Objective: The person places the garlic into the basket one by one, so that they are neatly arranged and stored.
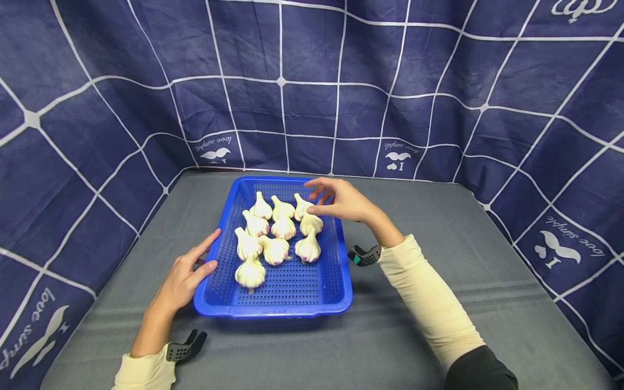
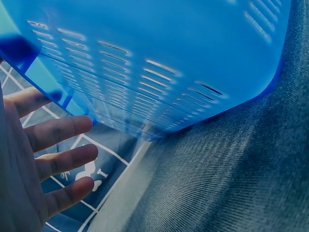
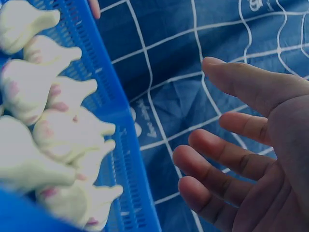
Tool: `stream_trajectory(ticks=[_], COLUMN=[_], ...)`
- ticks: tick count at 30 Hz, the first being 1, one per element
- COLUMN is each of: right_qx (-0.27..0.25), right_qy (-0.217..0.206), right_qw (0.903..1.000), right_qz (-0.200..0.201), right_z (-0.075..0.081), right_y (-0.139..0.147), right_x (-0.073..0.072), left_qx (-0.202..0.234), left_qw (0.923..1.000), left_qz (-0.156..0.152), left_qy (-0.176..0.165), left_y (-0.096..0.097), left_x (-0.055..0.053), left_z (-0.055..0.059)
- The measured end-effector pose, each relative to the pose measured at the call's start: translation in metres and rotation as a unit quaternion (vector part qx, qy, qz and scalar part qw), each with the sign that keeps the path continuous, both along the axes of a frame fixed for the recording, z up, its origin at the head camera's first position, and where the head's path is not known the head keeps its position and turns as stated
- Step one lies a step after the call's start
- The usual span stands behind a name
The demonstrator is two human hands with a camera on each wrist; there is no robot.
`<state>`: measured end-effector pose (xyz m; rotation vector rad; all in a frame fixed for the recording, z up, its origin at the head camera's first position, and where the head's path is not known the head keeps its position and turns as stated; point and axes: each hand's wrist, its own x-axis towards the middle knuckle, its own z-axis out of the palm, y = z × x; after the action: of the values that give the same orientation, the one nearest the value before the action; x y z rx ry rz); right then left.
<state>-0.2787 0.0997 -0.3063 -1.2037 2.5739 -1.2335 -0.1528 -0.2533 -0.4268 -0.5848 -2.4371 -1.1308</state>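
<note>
A blue plastic basket (image 1: 273, 311) with slotted walls holds several white garlic bulbs (image 1: 275, 251), their necks pointing up or leaning. At the basket's left rim is my left hand (image 1: 182, 276), thumb and forefinger tips at the edge. In the left wrist view its other fingers (image 2: 65, 162) are spread and extended beside the slotted wall. My right hand (image 1: 343, 201) hovers over the far right part of the basket, above a garlic bulb (image 1: 312, 224). Its fingers (image 3: 227, 150) bend loosely, and nothing lies between them in the right wrist view.
The basket is on a grey cloth-covered table (image 1: 409, 346). A navy cloth (image 1: 312, 108) with white grid lines hangs behind and at both sides. Black straps (image 1: 185, 346) sit at both wrists, over cream sleeves (image 1: 429, 303).
</note>
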Motion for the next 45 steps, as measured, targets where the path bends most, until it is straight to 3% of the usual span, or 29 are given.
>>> stream_trajectory(ticks=[8,15,25,27,32,36,41,45], right_qx=[-0.042,-0.073,-0.115,-0.122,-0.131,-0.128,-0.125,-0.122], right_qy=[-0.005,0.004,-0.019,-0.025,-0.041,-0.049,-0.07,-0.081], right_qw=[0.9979,0.9939,0.979,0.9743,0.9637,0.956,0.9457,0.939], right_qz=[-0.048,-0.082,-0.167,-0.187,-0.229,-0.26,-0.292,-0.311], right_z=[-0.016,-0.027,-0.017,-0.025,-0.049,-0.06,-0.068,-0.076], right_y=[0.02,0.036,0.049,0.055,0.071,0.078,0.085,0.09], right_x=[-0.005,-0.013,-0.004,-0.012,-0.034,-0.043,-0.046,-0.048], left_qx=[-0.006,0.012,0.017,0.015,0.013,0.011,0.004,0.0], left_qw=[0.9999,0.9999,0.9994,0.9995,0.9997,0.9997,0.9998,0.9999], left_qz=[-0.011,-0.005,0.003,0.001,-0.011,-0.02,-0.017,-0.012], left_qy=[0.009,-0.01,-0.03,-0.03,-0.017,0.002,0.013,0.007], left_y=[0.0,0.0,0.0,0.002,0.013,0.017,0.016,0.006], left_x=[-0.001,0.0,0.0,0.002,0.014,0.017,0.016,0.006], left_z=[-0.002,-0.001,0.0,0.004,0.026,0.035,0.033,0.013])
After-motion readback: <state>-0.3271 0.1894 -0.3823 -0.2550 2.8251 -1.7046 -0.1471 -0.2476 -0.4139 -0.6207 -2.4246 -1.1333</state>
